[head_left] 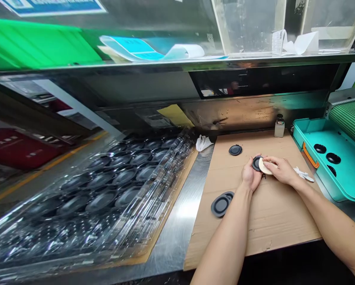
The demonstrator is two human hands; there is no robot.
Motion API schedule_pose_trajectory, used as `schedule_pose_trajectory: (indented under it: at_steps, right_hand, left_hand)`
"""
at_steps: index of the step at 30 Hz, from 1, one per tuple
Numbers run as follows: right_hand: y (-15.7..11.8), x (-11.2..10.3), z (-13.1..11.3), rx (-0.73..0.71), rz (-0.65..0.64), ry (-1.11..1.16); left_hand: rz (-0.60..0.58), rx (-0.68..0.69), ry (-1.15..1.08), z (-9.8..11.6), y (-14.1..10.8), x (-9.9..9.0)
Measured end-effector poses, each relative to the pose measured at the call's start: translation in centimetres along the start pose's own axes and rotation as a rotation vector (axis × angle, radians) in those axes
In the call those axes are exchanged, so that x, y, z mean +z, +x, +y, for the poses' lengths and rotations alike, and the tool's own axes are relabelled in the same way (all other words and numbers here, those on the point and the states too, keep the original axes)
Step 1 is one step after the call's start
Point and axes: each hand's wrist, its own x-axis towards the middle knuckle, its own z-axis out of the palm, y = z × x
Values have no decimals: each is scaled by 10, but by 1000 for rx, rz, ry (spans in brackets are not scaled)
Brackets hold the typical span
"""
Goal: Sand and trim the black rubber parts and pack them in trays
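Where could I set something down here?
The cardboard sheet has bare room between the right hand and its front edge, right of the dark oval piece. It's crowded at the left, over the stacked plastic trays.

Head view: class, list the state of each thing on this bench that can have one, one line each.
Left hand, gripping dark disc
Right hand, pressing cream pad against that disc
Second dark disc, lying flat on cardboard sheet
Capped bottle, upright
Teal tray, holding dark discs
White cloth, crumpled
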Motion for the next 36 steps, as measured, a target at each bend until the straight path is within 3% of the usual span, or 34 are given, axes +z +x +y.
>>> schedule_pose_trajectory:
  at_steps: [6, 10, 12, 17, 21, 26, 29, 36]
  right_hand:
    - [6, 17, 11, 88, 8, 272]
    - [5, 12, 9, 119, -174, 332]
    - [5, 4, 7, 116, -198, 253]
    - [3, 0, -2, 37, 63, -57]
    - [3, 1, -5, -12, -86, -81]
    - [3, -6, -6, 37, 146, -187]
    - [2, -6, -7, -18, 44, -154]
    - [-2, -9, -9, 59, 80, -414]
  left_hand:
    - [-58, 19, 69, -9, 1, 0]
    - [-22, 4, 76, -9, 1, -3]
    - [-32, 5, 71, -8, 1, -5]
    - [3, 30, 79, -9, 1, -2]
    - [14, -25, 69, -8, 0, -1]
    - [-23, -35, 92, -14, -3, 3]
    - [-43, -54, 91, -14, -5, 5]
    - [136, 174, 50, 8, 0, -5]
